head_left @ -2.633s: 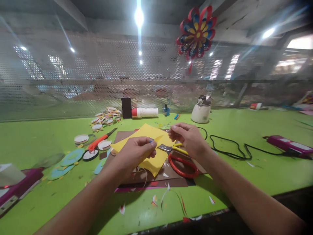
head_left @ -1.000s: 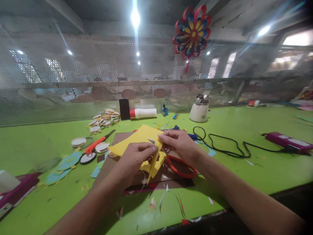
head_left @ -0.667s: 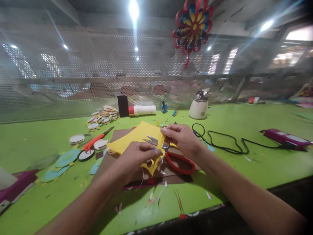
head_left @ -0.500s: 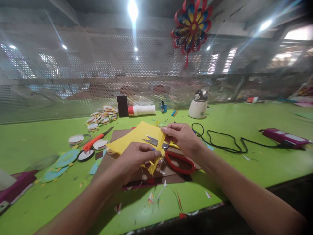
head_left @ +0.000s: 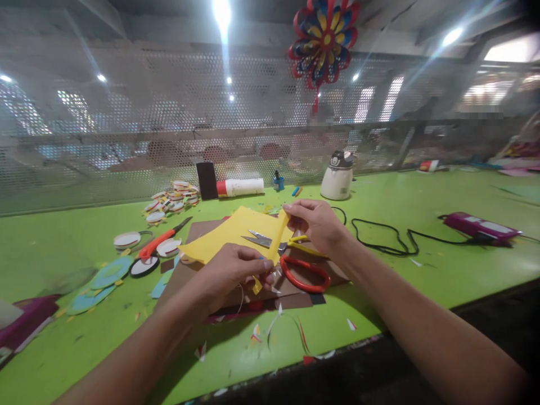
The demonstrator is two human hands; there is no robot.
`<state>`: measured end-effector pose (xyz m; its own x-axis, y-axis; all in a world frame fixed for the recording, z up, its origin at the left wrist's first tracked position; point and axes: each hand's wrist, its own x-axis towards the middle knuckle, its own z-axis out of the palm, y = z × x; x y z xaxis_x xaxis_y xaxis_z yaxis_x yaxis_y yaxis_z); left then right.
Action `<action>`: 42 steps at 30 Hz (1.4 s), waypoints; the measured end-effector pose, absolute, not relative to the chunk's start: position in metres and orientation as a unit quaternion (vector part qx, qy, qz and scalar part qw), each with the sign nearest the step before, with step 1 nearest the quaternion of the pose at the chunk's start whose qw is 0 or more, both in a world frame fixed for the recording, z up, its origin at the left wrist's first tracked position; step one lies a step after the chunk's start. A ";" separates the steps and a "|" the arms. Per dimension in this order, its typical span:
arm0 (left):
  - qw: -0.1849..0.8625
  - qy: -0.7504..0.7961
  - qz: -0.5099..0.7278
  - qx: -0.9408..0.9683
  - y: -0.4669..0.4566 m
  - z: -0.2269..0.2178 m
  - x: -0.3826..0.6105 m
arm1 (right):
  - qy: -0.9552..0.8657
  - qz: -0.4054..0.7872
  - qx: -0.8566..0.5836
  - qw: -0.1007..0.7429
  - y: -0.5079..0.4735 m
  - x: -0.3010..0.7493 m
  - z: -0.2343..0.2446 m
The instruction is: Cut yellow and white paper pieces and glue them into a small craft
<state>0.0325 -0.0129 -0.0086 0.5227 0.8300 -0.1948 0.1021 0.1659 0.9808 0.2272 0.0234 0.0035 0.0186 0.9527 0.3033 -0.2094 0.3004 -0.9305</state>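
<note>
A narrow yellow paper strip (head_left: 277, 236) slants between my two hands. My right hand (head_left: 318, 222) pinches its upper end between thumb and fingers. Lower down, my left hand (head_left: 232, 273) has its fingers closed on the other end, and a short tail of the strip shows beneath them. Behind the strip lie scissors (head_left: 258, 239) with parted blades and red and yellow handles, which neither hand holds. Under the blades is a larger yellow paper sheet (head_left: 223, 232), lying on brown board (head_left: 185, 287).
Orange-handled scissors (head_left: 157, 246), paper rings (head_left: 113, 271) and a heap of small white rings (head_left: 179, 197) lie left. Behind stand a dark phone-like slab (head_left: 206, 181), a red-and-white tube (head_left: 242, 187) and a cream jug (head_left: 337, 179). A corded purple device (head_left: 481, 228) lies right.
My hands have drawn the yellow strip straighter, and it looks narrower. The pointed lower part has mostly gone behind my left fingers. The whole view has shifted slightly.
</note>
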 end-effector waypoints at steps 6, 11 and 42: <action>0.656 0.394 0.274 0.583 -0.014 -0.005 0.034 | -0.510 0.469 -0.366 0.621 0.024 0.228 0.003; 0.642 0.397 0.262 0.601 -0.015 -0.005 0.034 | -0.500 0.474 -0.367 0.625 0.027 0.231 0.003; 0.621 0.385 0.398 0.555 0.000 -0.016 0.031 | -0.561 0.487 -0.387 0.546 0.025 0.211 -0.019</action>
